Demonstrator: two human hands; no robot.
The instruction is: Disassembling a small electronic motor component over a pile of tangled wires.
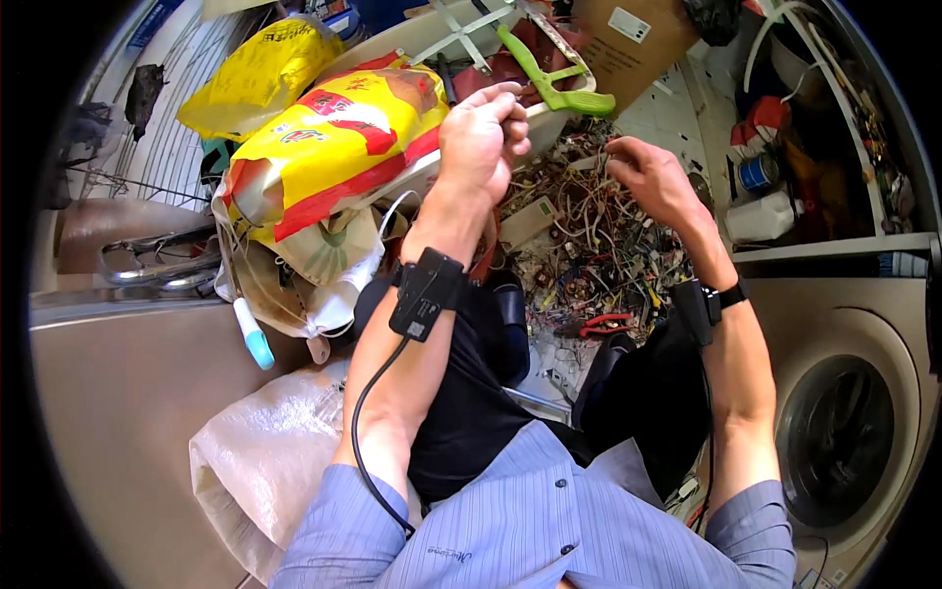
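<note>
My left hand (481, 142) is raised in front of the white plastic bin, its fingers curled in; anything between them is too small or hidden to make out. Over the right side of a heap of tangled wires and small electronic parts (618, 255) hangs my right hand (655, 177), fingers bent together, with their contents also unclear. A green-handled saw (554, 83) lies across the bin's far right end, just beyond my left hand. Red-handled pliers (603, 324) rest at the near edge of the heap, by my shoe. A pale flat box-like piece (528, 223) sits among the wires.
A yellow and red plastic bag (339, 137) fills the bin's left part, with another yellow bag (260, 79) behind. A cardboard box (633, 49) stands at the back. A front-loading washing machine (844, 422) is at right; a white sack (270, 452) lies at left.
</note>
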